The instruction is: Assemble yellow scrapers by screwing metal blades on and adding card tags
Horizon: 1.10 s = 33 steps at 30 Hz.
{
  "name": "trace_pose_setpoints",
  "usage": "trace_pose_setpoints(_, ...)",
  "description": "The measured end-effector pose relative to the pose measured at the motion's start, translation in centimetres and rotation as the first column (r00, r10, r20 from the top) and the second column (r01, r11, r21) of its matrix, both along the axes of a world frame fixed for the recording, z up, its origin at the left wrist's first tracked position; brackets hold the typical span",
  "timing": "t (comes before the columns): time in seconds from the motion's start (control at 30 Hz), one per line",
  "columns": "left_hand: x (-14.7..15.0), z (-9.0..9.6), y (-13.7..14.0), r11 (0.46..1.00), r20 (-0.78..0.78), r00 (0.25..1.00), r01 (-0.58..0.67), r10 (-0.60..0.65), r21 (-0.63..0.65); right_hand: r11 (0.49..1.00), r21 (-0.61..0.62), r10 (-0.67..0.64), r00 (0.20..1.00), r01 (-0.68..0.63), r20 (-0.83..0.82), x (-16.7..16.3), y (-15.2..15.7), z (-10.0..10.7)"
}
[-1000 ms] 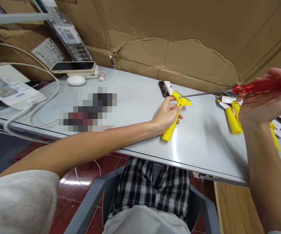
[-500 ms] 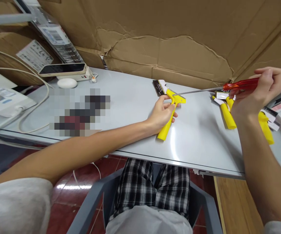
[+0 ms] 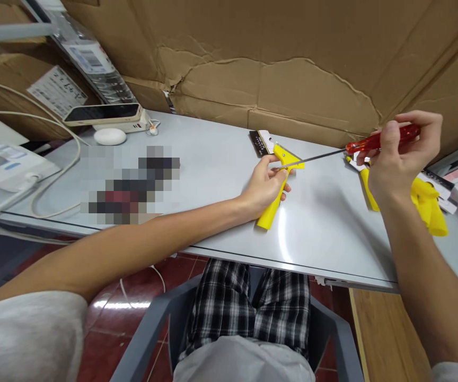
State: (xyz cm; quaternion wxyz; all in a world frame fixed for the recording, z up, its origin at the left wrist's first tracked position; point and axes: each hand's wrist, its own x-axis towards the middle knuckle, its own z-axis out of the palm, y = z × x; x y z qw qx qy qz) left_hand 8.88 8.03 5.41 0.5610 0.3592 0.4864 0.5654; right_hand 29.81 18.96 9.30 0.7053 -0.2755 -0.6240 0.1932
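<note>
My left hand (image 3: 264, 185) is closed around a yellow scraper (image 3: 272, 212), whose wide head points away from me. A small screw shows on that head. In my right hand (image 3: 396, 162) is a screwdriver (image 3: 366, 144) with a clear red handle, held from the right. Its long metal shaft crosses over the scraper head, and the tip lies close to my left thumb and fingers; whether it touches them I cannot tell. Just behind the scraper lies a black and white card (image 3: 261, 143). Beyond my right wrist are several more yellow scrapers (image 3: 430, 207), partly hidden by my arm.
The white table (image 3: 213, 159) runs up against a tall cardboard sheet (image 3: 269, 90). On the left are a phone (image 3: 102, 112), a white rounded object (image 3: 110, 136), cables and a blurred-out patch. A wooden surface (image 3: 388, 334) stands below the table at right.
My right hand has moved left with the screwdriver. The tip has shifted from the screw on the scraper head down and left towards my left thumb. My left hand has barely moved.
</note>
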Motion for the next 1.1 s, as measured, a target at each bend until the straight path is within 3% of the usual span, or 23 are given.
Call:
trace_pose_setpoints(0.07, 0.0, 0.0, 0.0, 1.0, 0.006, 1.0, -0.003, 0.003, 0.001, 1.0, 0.004, 0.014, 0.999, -0.014, -0.044, -0.1, 0.2, 0.0)
trace_pose_setpoints(0.23, -0.2, -0.2, 0.2, 1.0, 0.025, 1.0, 0.008, -0.008, 0.008, 0.986, 0.131, -0.078, 0.984, 0.1, -0.161, 1.1, 1.7, 0.4)
trace_pose_setpoints(0.33, -0.2, -0.3, 0.3, 1.0, 0.029, 1.0, 0.003, -0.003, 0.009, 0.981, 0.162, -0.088, 0.988, 0.108, -0.129, 1.7, 1.9, 0.5)
trace_pose_setpoints(0.53, -0.1, -0.4, 0.3, 1.0, 0.024, 1.0, -0.001, 0.001, 0.009, 0.983, 0.106, -0.138, 0.984, 0.151, -0.114, 1.6, 1.5, 0.5)
trace_pose_setpoints(0.77, -0.2, -0.4, 0.3, 1.0, 0.027, 1.0, -0.001, 0.001, 0.006, 0.987, 0.106, -0.112, 0.989, 0.122, -0.102, 2.0, 2.1, 0.3)
trace_pose_setpoints(1.1, -0.2, -0.6, 0.2, 1.0, 0.001, 1.0, 0.008, -0.008, 0.021, 0.961, 0.159, -0.225, 0.974, 0.224, -0.014, 2.0, 1.5, 0.5)
